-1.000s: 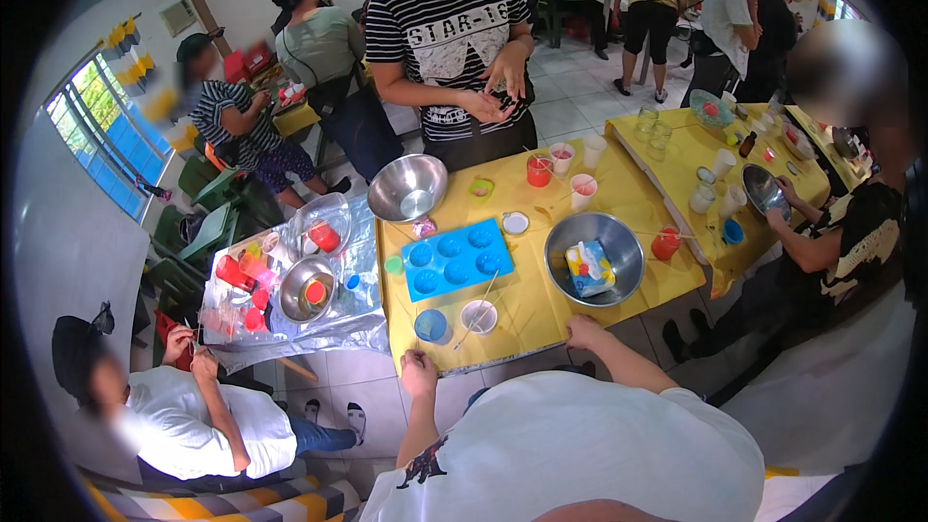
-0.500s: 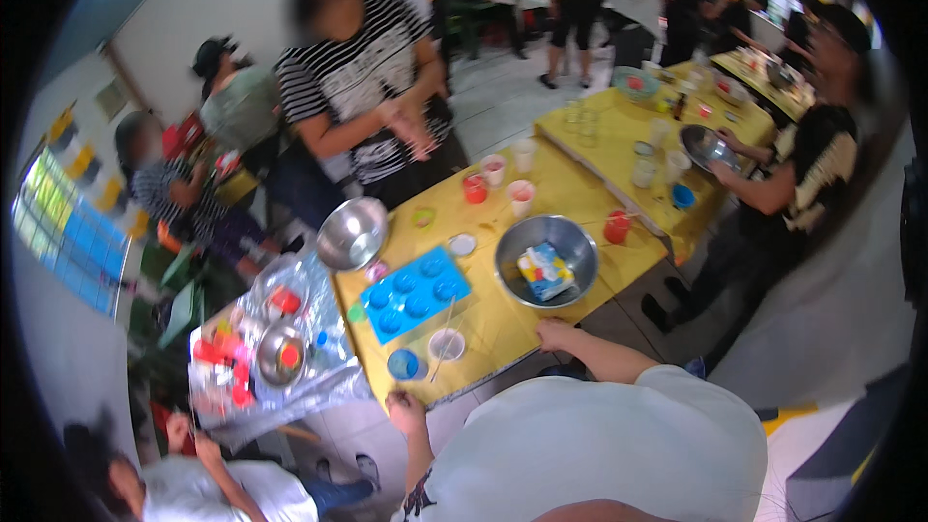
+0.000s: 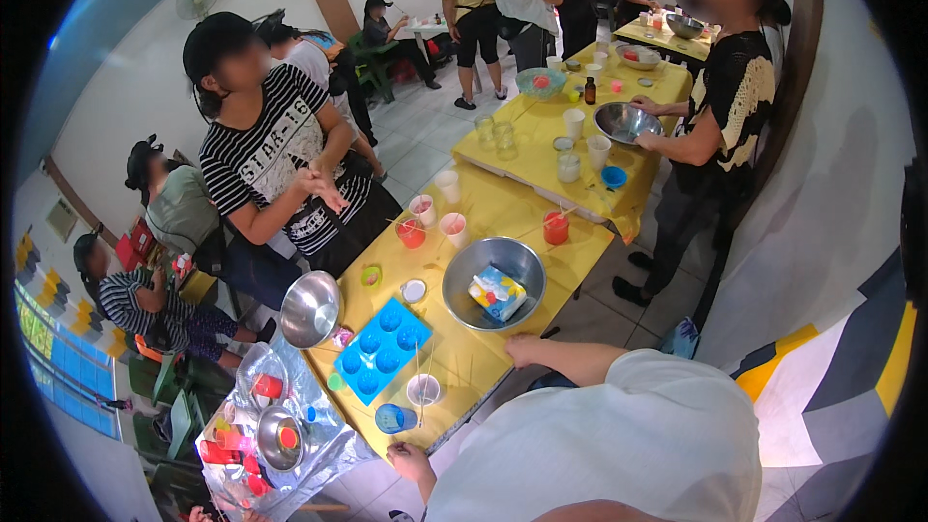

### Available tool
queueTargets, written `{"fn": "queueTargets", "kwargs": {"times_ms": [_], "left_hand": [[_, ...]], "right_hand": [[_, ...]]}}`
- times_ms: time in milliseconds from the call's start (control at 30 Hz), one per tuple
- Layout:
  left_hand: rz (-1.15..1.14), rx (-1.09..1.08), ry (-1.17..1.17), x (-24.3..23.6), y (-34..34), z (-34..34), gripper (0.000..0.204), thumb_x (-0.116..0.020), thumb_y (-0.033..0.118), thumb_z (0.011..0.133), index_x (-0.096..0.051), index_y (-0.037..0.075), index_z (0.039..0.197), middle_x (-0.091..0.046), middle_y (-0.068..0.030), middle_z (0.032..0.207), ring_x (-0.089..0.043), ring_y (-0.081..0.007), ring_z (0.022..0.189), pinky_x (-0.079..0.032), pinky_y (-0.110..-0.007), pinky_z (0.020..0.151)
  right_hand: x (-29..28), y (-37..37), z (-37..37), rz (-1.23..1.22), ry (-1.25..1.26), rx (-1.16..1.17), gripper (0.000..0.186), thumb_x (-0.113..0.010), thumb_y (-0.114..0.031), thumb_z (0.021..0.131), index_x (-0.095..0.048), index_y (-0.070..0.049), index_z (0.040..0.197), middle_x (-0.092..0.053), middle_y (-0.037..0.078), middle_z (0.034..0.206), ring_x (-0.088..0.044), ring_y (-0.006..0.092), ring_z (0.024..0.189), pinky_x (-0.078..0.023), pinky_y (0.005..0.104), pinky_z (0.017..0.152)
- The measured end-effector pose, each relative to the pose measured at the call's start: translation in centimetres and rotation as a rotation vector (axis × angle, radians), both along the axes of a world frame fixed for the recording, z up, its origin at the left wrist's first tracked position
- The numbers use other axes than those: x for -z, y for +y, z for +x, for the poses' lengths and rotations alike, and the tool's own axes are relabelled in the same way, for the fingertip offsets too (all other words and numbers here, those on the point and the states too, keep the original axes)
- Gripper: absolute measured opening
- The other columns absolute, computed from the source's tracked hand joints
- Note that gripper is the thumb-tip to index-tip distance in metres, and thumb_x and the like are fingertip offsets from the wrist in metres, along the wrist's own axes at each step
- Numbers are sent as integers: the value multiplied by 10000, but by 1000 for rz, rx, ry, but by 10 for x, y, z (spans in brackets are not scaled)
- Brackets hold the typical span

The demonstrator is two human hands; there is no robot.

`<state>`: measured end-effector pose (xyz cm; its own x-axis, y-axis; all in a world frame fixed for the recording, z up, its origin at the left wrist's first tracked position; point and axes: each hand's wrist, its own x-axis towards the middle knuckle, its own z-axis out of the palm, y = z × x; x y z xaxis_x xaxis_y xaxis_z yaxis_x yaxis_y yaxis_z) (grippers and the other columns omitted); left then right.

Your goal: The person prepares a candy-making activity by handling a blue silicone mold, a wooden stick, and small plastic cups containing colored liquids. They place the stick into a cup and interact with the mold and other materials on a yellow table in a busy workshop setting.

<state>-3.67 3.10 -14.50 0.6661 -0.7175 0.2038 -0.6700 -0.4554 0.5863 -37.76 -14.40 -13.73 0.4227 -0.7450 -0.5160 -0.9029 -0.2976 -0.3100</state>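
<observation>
My left hand (image 3: 412, 465) rests at the near left corner of the yellow-covered table (image 3: 474, 379), fingers curled on its edge. Farther right, my right hand (image 3: 527, 350) is closed on the same near edge. Just past it stands a steel mixing bowl (image 3: 454, 302) with a blue, white and yellow packet (image 3: 499, 292) lying inside. Nearest my left hand are a blue-tinted glass (image 3: 394, 418) and a white cup (image 3: 423, 389) with thin sticks. Behind these lies a blue mold (image 3: 383, 350) with several round cavities.
At left, a foil-covered table (image 3: 338, 452) holds another steel bowl (image 3: 277, 437) and red items. A tilted steel bowl (image 3: 311, 309) stands by the mold. Cups of red mixture (image 3: 411, 234) are farther back. A person in stripes (image 3: 280, 159) faces me; another person holds a bowl (image 3: 626, 123).
The view has swung, so the tables appear farther left and lower. My hands stay at the table edge. The person in stripes still has both hands together.
</observation>
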Motion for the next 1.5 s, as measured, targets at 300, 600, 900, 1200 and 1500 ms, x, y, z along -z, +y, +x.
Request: {"fn": "queueTargets", "kwargs": {"times_ms": [300, 600, 900, 1200, 1500], "left_hand": [[-36, 2, -26, 9, 0, 5, 91, -547, 66, 773, -532, 18, 849, -569, -165, 871, -564, -362, 806, -446, -460, 696], [-26, 2, -35, 6, 0, -1, 90, -550, 82, 784, -533, 28, 853, -569, -157, 880, -569, -364, 797, -448, -470, 669], [114, -45, 7, -5, 1, -5, 129, -528, 99, 819, -523, 25, 925, -564, -177, 976, -582, -392, 857, -470, -482, 724], [177, -74, 15, -13, 2, -6, 146, -507, 145, 842, -535, 60, 957, -561, -156, 994, -601, -369, 836, -489, -487, 724], [154, -66, 4, -9, 0, -7, 124, -513, 146, 845, -516, 80, 950, -554, -148, 962, -611, -363, 806, -501, -480, 665]], "right_hand": [[3, -2, 3, 8, 14, 1, 418, -798, -225, 659, -678, -25, 1005, -637, 190, 1063, -615, 336, 1009, -501, 424, 855], [10, -2, -5, 1, -45, -32, 406, -789, -221, 667, -673, -32, 1007, -635, 188, 1060, -608, 340, 1015, -494, 432, 854], [-3, 1, -3, -25, -100, -67, 321, -786, -242, 664, -652, -44, 879, -650, 167, 948, -627, 328, 925, -498, 435, 785], [-15, -5, -1, 64, -54, -72, 320, -800, -251, 671, -645, -47, 862, -655, 153, 966, -623, 323, 946, -499, 424, 805], [6, -11, -15, 5, -165, -96, 362, -796, -374, 678, -625, -61, 740, -646, 108, 784, -620, 281, 763, -480, 397, 658]]}}
